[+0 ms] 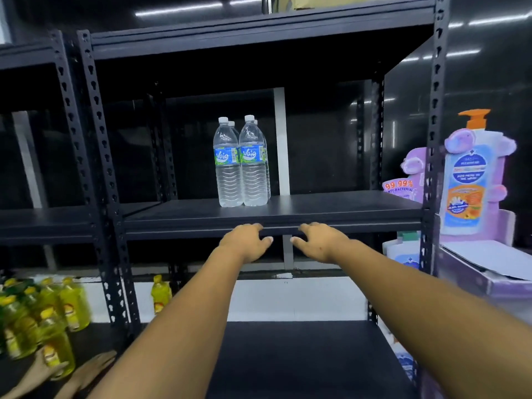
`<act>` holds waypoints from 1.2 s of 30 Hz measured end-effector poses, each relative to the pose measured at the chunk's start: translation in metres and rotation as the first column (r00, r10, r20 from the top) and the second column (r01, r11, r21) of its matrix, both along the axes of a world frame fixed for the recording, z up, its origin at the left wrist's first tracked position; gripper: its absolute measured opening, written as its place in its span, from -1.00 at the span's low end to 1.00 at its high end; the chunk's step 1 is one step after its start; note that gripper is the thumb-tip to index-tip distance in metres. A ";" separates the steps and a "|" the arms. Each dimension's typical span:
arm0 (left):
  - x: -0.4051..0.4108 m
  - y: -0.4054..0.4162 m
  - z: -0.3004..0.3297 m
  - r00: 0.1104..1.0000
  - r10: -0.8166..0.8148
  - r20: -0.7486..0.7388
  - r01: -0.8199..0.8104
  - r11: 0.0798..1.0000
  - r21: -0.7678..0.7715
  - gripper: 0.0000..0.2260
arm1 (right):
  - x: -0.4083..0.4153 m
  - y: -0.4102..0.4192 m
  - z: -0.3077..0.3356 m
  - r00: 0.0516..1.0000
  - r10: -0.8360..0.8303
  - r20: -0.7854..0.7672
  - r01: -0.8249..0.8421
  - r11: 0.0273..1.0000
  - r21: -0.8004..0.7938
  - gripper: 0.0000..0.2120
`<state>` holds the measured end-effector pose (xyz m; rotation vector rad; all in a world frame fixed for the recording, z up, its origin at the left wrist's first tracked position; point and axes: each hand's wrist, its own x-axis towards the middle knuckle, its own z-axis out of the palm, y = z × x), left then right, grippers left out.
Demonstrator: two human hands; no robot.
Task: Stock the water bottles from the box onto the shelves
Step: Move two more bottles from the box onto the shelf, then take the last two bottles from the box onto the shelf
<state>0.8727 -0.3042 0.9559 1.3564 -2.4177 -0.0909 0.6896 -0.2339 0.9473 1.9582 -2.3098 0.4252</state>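
- Fingers: we see both sets loosely spread and slightly curled, holding nothing; thumbs point toward each other across a narrow gap, with the fingertips at the front lip of the middle shelf.
- Left hand and right hand: both sit palm-down, side by side, just at the front edge of the middle shelf. We cannot tell whether they touch the lip or hover just before it.
- Forearms: both extend from 6 o'clock toward the frame's centre, converging; we judge this symmetric reach suits handling two bottles at once.
- Water bottles: four stand upright in a tight two-by-two cluster on the middle shelf, at 12 o'clock from the hands, set well back from the front edge. Labels face forward, presumably for display; the rear placement leaves room in front for further rows.
- Box: the supply box is not in view, so we cannot say how many bottles remain.
- Shelving frame: dark slotted uprights; the lower shelf lies at 6 o'clock beneath the arms.
- Yellow bottles: crowded at 8 o'clock on the neighbouring unit, where another person's hand holds one.
- Soap display: purple cardboard stand at 3 o'clock, outside the frame.
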 end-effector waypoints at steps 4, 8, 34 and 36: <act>-0.005 0.029 -0.019 1.000 -0.017 0.009 0.016 0.999 0.048 -0.46 | -0.007 0.027 -0.023 1.000 -0.005 0.031 0.004 0.999 0.034 -0.43; -0.014 0.052 -0.042 0.999 -0.038 0.013 0.036 0.995 0.098 -0.46 | -0.017 0.055 -0.046 0.997 -0.028 0.075 0.022 0.997 0.073 -0.41; -0.019 0.078 -0.260 0.977 -0.211 0.037 0.174 0.882 0.438 -0.42 | -0.018 0.112 -0.259 0.933 -0.264 0.244 0.154 0.907 0.392 -0.36; -0.014 0.081 -0.283 0.973 -0.226 0.051 0.176 0.865 0.469 -0.42 | -0.010 0.114 -0.278 0.928 -0.273 0.254 0.148 0.894 0.422 -0.38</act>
